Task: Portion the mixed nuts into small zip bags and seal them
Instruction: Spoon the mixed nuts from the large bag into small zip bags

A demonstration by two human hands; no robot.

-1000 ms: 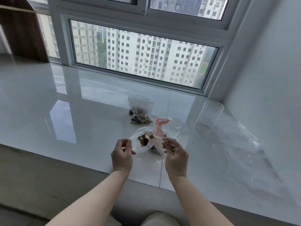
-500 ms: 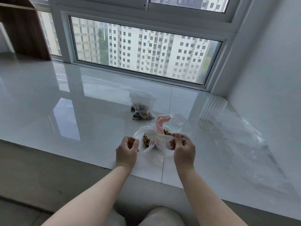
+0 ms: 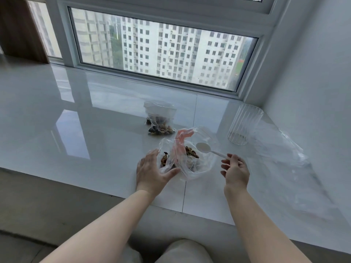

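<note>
A small clear zip bag (image 3: 164, 160) with some mixed nuts in it lies on the white sill, leaning on a larger clear bag (image 3: 191, 164). The larger bag has a pink zip strip and holds more nuts (image 3: 191, 151). My left hand (image 3: 152, 170) is spread flat, its fingers and thumb straight against the small bag's left side. My right hand (image 3: 235, 172) pinches the handle end of a white plastic spoon (image 3: 206, 149). The spoon's bowl is empty and hovers over the larger bag. Two filled small bags (image 3: 160, 122) lie farther back.
A ribbed clear glass (image 3: 244, 127) stands at the back right near the wall. Loose clear plastic sheeting (image 3: 288, 164) covers the sill's right side. The sill's front edge (image 3: 106, 195) runs just under my wrists, and a window closes off the back.
Both hands let go of the small bag's top and it now rests on the sill. My left hand has opened flat against it. My right hand has moved right and brought the spoon out.
</note>
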